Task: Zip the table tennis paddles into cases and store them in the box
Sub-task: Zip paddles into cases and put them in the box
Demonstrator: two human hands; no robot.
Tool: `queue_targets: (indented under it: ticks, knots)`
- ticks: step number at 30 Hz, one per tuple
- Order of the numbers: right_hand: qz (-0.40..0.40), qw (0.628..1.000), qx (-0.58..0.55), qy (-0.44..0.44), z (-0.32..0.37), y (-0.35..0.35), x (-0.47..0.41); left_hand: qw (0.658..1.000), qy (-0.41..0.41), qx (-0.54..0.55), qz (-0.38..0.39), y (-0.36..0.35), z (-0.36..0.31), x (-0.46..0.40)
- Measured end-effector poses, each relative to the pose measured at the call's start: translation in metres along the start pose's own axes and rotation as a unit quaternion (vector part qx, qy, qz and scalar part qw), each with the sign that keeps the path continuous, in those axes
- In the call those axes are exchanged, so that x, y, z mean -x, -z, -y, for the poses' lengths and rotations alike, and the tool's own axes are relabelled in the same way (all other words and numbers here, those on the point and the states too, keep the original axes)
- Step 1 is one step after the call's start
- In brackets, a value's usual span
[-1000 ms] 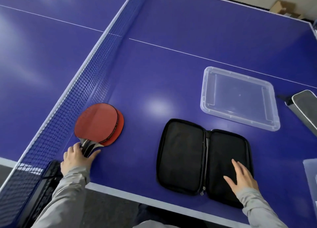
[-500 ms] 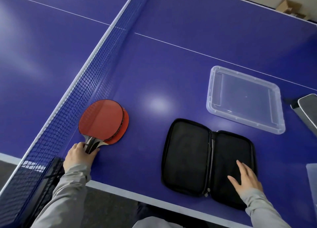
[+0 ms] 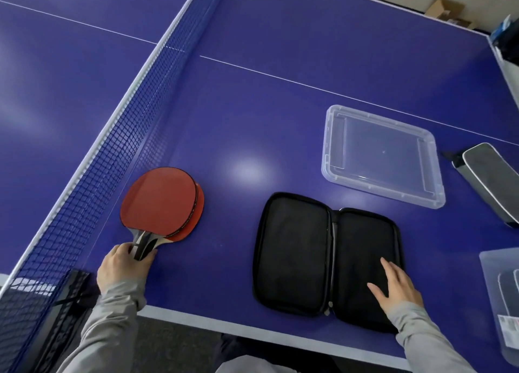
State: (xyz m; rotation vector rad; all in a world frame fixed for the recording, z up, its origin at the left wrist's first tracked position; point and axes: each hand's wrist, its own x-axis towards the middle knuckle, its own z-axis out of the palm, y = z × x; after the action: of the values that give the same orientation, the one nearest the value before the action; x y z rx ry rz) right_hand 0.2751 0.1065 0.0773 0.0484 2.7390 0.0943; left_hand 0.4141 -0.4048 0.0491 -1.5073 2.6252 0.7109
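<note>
Two red paddles [image 3: 160, 201] lie stacked beside the net at the left, handles toward me. My left hand [image 3: 123, 268] grips their handles. A black case [image 3: 297, 252] lies unzipped and flat near the table's front edge. My right hand [image 3: 396, 285] rests flat, fingers straight, on the case's right half. A clear plastic lid [image 3: 382, 156] lies beyond the case. At the right edge stands a clear box [image 3: 494, 291] with a dark case inside it.
The net [image 3: 118, 145] runs from the near left to the far middle of the blue table [image 3: 280, 97]. A grey zipped case [image 3: 491, 179] lies at the right. Cardboard boxes [image 3: 446, 10] sit on the floor beyond the far edge.
My left hand has closed round the paddle handles. The view has shifted slightly; my right hand stays on the case.
</note>
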Motion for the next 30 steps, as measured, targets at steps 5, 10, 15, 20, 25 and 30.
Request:
queue_targets:
  ticks: [5,10,15,20,25,30]
  knots:
    - [0.003,1.0,0.001,0.002,-0.008,-0.003,0.002,0.999,-0.028,0.034,-0.009,-0.007,-0.027,0.022]
    - [0.008,1.0,-0.013,-0.003,-0.026,-0.008,0.003,0.996,-0.055,0.069,-0.002,-0.02,-0.07,0.058]
    - [0.003,0.999,-0.041,-0.01,-0.054,-0.013,0.0,0.993,-0.087,0.077,0.019,-0.044,-0.118,0.107]
    - [0.016,0.998,-0.066,-0.008,-0.086,-0.02,-0.003,0.989,-0.115,0.075,0.048,-0.076,-0.166,0.172]
    - [0.031,0.997,-0.052,0.037,-0.102,-0.027,-0.007,0.984,-0.138,0.066,0.089,-0.113,-0.201,0.236]
    - [0.046,0.994,-0.052,0.083,-0.109,-0.033,-0.012,0.981,-0.142,0.056,0.122,-0.148,-0.225,0.285]
